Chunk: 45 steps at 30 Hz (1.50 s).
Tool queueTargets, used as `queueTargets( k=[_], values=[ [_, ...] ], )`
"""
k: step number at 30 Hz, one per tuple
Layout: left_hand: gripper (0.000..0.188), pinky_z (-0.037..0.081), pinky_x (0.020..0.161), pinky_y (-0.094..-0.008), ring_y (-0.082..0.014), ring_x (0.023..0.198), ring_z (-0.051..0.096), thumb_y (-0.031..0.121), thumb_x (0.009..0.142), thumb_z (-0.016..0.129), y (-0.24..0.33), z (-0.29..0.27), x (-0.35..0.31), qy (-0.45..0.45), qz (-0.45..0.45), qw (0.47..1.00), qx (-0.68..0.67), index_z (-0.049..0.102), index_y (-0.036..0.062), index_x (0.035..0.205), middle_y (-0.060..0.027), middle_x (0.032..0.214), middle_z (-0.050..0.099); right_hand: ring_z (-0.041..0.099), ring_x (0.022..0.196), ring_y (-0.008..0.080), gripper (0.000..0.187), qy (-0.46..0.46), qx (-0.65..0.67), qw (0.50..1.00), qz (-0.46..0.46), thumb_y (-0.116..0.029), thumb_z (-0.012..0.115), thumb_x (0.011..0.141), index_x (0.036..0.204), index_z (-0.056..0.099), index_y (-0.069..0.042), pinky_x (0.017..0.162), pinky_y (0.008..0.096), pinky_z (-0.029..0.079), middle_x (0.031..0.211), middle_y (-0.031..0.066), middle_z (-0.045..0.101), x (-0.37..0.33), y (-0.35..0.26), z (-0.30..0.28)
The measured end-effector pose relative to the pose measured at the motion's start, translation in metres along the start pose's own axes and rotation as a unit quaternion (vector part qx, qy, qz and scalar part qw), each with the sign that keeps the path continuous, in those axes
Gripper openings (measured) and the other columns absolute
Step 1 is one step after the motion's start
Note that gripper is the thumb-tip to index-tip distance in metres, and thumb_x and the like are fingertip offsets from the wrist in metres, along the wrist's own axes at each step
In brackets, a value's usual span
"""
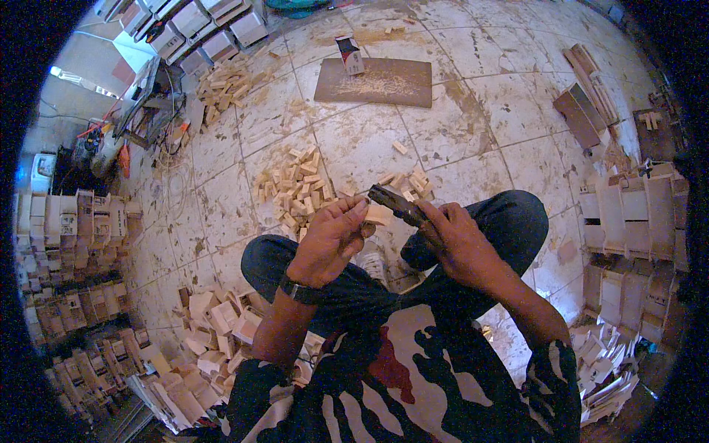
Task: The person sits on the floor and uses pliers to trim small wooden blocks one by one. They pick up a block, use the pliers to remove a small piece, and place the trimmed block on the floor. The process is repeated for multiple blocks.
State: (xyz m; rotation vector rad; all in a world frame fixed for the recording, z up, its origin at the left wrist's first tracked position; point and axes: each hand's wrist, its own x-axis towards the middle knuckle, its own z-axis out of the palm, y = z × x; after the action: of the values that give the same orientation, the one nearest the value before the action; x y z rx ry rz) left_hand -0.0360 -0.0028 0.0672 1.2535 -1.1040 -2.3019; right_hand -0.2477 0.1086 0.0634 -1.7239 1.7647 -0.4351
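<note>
In front of my crossed legs, my left hand (330,240) is closed around a small pale wooden block (379,215), thumb and fingertips pinched at its upper end. My right hand (459,240) grips a long, narrow, dark hand tool (397,204), whose exact kind I cannot make out. The tool slants up and to the left, its far end close to my left fingertips and just above the block. Whether it touches the block is unclear. Beyond my hands lies a heap of small wooden blocks (299,184), with a smaller group of blocks (413,181) to its right.
A brown board (402,81) holds a small box (349,56) and scattered pale bits. Larger wooden pieces (221,317) pile up at my left. Stacked wooden parts (74,229) line the left side, more stacks (631,214) the right. Cables and tools (159,111) lie far left.
</note>
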Motion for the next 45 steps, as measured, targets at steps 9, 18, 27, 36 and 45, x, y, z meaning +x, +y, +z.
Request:
queueTargets(
  k=[9,18,27,36,45],
  values=[
    [0.017,0.040,0.049,-0.0181,-0.0077,0.075,0.055,0.016,0.094,0.051,-0.006,-0.005,0.005,-0.035,0.030,0.996,-0.078,0.056,0.0047,0.105,-0.0007,0.089,0.059,0.053,0.089,0.0363,0.046,0.116,-0.125,0.985,-0.023,-0.021,0.057,0.089,0.131,0.042,-0.013,0.075,0.0440,0.043,0.101,0.0195,0.051,0.005,0.008,0.019],
    [0.024,0.039,0.050,-0.0181,-0.0105,0.071,0.053,0.018,0.093,0.054,-0.020,-0.014,0.012,-0.088,0.034,0.969,-0.230,0.054,0.0022,0.111,-0.0076,0.090,0.061,0.054,0.101,0.0335,0.059,-0.036,0.129,0.991,-0.014,-0.015,0.061,0.086,0.139,0.035,-0.011,0.088,0.0438,0.043,0.111,0.0180,0.053,0.003,0.015,0.012],
    [0.032,0.040,0.054,-0.0221,-0.0141,0.076,0.041,0.015,0.090,0.051,-0.032,-0.026,0.028,-0.280,-0.040,0.835,-0.472,0.047,0.0067,0.121,-0.0117,0.105,0.048,0.045,0.119,0.0195,0.065,0.024,0.408,0.911,0.058,-0.013,0.062,0.085,0.140,0.029,0.001,0.100,0.0336,0.036,0.129,0.0121,0.048,0.006,0.031,-0.022],
    [0.024,0.038,0.056,-0.0202,-0.0070,0.065,0.045,0.016,0.094,0.049,-0.031,-0.001,0.033,0.005,0.081,0.992,-0.095,0.047,0.0091,0.116,-0.0010,0.092,0.053,0.057,0.094,0.0152,0.044,0.099,0.543,0.831,0.061,-0.014,0.063,0.085,0.123,0.044,-0.002,0.079,0.0305,0.049,0.108,0.0069,0.057,0.012,0.034,-0.058],
    [0.021,0.037,0.057,-0.0190,-0.0038,0.068,0.044,0.018,0.095,0.049,-0.039,0.005,0.053,0.032,0.147,0.984,0.093,0.049,0.0088,0.114,0.0035,0.085,0.053,0.056,0.109,0.0299,0.055,0.112,0.600,0.789,0.065,-0.018,0.063,0.085,0.131,0.037,0.001,0.087,0.0423,0.051,0.119,0.0185,0.053,0.014,0.040,-0.060]
  ],
)
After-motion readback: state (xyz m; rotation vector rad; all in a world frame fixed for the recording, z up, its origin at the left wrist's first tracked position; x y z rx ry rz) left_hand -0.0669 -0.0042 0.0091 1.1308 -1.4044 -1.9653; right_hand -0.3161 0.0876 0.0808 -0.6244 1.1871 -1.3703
